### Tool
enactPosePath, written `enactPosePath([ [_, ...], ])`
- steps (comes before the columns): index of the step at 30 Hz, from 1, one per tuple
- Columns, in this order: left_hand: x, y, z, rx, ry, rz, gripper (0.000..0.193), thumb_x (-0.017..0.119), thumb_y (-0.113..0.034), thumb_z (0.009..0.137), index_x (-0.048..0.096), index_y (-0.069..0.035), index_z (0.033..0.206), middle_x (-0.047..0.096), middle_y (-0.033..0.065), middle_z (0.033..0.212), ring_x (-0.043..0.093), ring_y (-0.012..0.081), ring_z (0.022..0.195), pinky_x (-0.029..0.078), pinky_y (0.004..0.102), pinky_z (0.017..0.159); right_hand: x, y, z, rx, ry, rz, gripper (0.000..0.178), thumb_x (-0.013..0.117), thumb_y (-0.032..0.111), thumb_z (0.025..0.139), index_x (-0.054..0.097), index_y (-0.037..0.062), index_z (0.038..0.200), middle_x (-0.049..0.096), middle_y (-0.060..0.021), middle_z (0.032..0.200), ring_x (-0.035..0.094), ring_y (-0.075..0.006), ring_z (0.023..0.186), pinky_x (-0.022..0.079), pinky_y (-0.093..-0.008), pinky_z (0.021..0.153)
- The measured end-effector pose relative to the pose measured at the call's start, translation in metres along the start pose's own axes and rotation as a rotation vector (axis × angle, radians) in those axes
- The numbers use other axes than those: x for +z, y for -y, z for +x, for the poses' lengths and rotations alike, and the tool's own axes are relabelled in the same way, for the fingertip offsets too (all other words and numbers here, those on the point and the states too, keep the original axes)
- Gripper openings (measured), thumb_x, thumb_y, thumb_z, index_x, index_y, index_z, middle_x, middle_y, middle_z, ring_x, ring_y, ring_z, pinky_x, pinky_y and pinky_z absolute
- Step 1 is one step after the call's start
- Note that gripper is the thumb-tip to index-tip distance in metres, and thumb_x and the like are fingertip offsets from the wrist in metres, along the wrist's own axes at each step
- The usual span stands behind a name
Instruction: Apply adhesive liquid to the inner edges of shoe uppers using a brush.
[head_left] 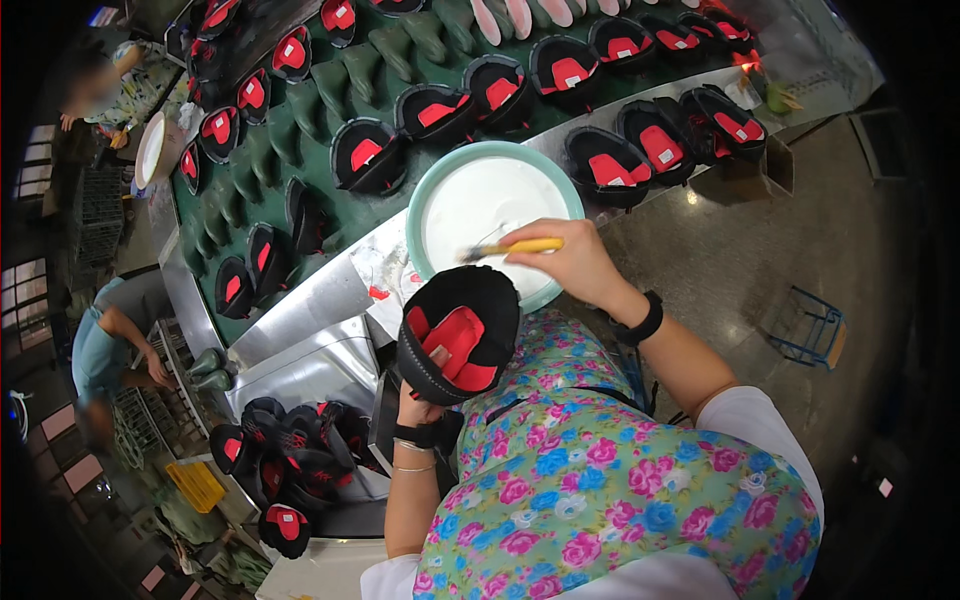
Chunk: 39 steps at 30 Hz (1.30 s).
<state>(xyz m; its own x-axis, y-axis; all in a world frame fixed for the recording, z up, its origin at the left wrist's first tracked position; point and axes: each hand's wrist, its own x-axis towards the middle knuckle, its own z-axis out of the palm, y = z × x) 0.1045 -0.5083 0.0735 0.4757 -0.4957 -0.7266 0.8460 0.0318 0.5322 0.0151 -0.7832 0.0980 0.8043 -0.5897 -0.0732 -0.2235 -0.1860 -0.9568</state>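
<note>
In my left hand (420, 400) is a black shoe upper (500, 310) with a red lining and a pale label inside, its opening facing up toward me. The fingers go around its lower side and are partly hidden by it. My right hand (570, 262) is closed on a brush (520, 247) with a yellow handle. The bristle end points left, just above the upper's top edge and over the bowl; whether it touches the upper I cannot tell. Beneath the brush stands a round pale-green bowl (420, 190) of white liquid.
A green conveyor (370, 225) with a metal edge carries several black shoe uppers (367, 155) and dark green foot-shaped lasts (330, 85). More uppers (290, 450) lie heaped in a metal tray at lower left. Two people (105, 340) are at the left. A blue-framed stool (808, 330) stands on the right.
</note>
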Motion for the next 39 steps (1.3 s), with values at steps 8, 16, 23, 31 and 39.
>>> enactPosePath([
  [8,0.004,0.003,0.013,-0.021,0.065,0.006,0.053,0.062,0.003,0.081,0.041,-0.001,0.129,0.054,0.0178,0.119,0.059,0.0274,0.104,0.050,0.0405,0.091,-0.001,0.020,0.006,-0.102,0.160,0.084,0.020,0.073,0.007,0.073,0.070,0.0023,0.092,0.068,-0.0082,0.087,0.063,-0.0139,0.077,0.049,-0.0240,0.070],
  [16,0.050,-0.029,-0.002,0.166,0.103,0.004,0.052,0.060,0.003,0.081,0.040,-0.001,0.130,0.056,0.0173,0.116,0.059,0.0276,0.105,0.051,0.0383,0.089,-0.014,0.008,-0.012,-0.069,-0.117,-0.045,0.017,0.072,0.012,0.074,0.068,0.0013,0.087,0.067,-0.0117,0.077,0.064,-0.0190,0.066,0.049,-0.0273,0.061],
  [23,0.046,-0.036,0.002,0.250,0.007,0.040,0.046,0.063,-0.004,0.083,0.044,-0.002,0.124,0.059,0.0128,0.110,0.062,0.0227,0.097,0.053,0.0325,0.080,0.000,0.031,-0.039,-0.093,-0.195,-0.094,0.017,0.072,0.015,0.076,0.063,0.0003,0.076,0.063,-0.0115,0.070,0.064,-0.0202,0.062,0.049,-0.0288,0.056],
  [31,-0.015,-0.029,0.024,1.173,0.133,1.289,0.046,0.065,-0.010,0.084,0.045,-0.002,0.124,0.060,0.0097,0.105,0.063,0.0158,0.087,0.051,0.0233,0.063,-0.007,0.055,-0.040,0.109,-0.089,0.036,0.021,0.072,0.019,0.077,0.064,-0.0003,0.074,0.060,-0.0062,0.057,0.056,-0.0081,0.052,0.043,-0.0229,0.049],
  [39,0.013,-0.045,0.004,1.118,0.032,1.243,0.037,0.062,-0.006,0.085,0.048,-0.004,0.119,0.062,0.0103,0.106,0.063,0.0177,0.086,0.051,0.0259,0.069,-0.020,0.084,-0.058,0.079,0.251,0.224,0.015,0.072,0.014,0.074,0.067,-0.0001,0.077,0.064,-0.0050,0.069,0.059,-0.0076,0.066,0.047,-0.0236,0.063],
])
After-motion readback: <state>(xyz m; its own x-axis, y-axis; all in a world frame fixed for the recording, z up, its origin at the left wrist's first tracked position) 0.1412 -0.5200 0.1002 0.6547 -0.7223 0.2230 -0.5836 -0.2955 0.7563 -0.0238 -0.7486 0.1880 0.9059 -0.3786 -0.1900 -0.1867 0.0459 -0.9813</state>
